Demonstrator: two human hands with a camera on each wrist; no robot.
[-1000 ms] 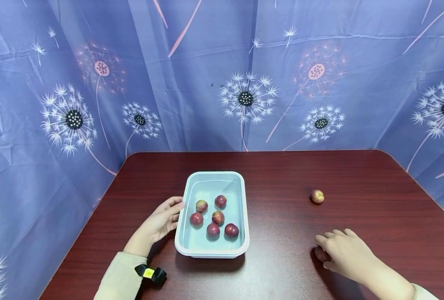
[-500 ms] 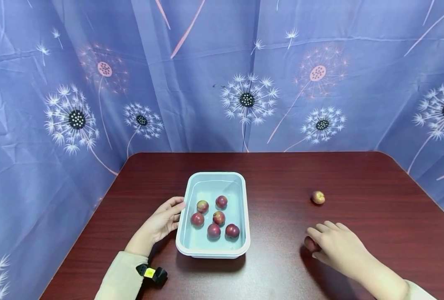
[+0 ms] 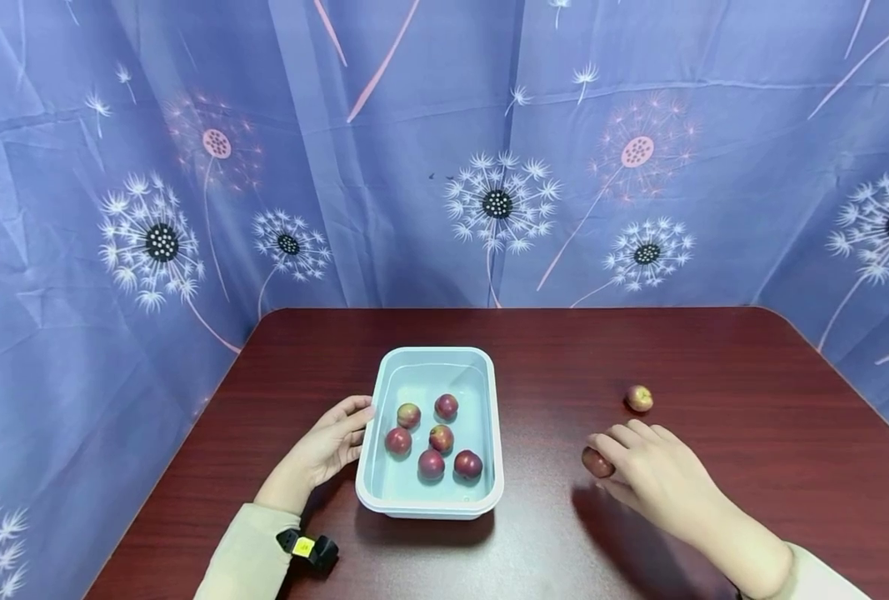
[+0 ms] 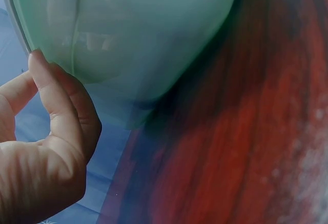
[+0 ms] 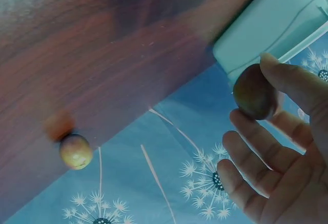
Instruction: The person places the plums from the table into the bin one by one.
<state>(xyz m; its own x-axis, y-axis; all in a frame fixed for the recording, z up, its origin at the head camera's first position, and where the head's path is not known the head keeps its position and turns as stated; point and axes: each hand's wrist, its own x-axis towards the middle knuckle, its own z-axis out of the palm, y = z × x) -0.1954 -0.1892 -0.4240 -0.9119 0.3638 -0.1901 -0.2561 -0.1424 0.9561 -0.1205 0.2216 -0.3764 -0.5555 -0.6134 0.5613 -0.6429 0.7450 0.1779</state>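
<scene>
A pale blue-green plastic tray (image 3: 432, 354) sits on the dark red table and holds several red plums (image 3: 431, 464). My left hand (image 3: 354, 423) rests against the tray's left rim, fingers relaxed; in the left wrist view a fingertip (image 4: 38, 62) touches the tray wall (image 4: 133, 34). My right hand (image 3: 624, 454) is right of the tray and pinches one plum (image 3: 596, 462) between thumb and fingers. In the right wrist view that plum (image 5: 254, 95) sits at the fingertips with the tray (image 5: 277, 24) beyond. A yellowish-red plum (image 3: 639, 398) lies alone on the table, also seen as the loose plum (image 5: 76, 151).
A blue curtain with dandelion prints (image 3: 496, 200) hangs close behind and beside the table. The table's rounded edges (image 3: 796, 321) are near the curtain. Bare tabletop (image 3: 549, 367) lies between the tray and the loose plum.
My right hand has moved left and away from me, towards the tray, carrying the plum it covered on the table. The left hand and tray have stayed put.
</scene>
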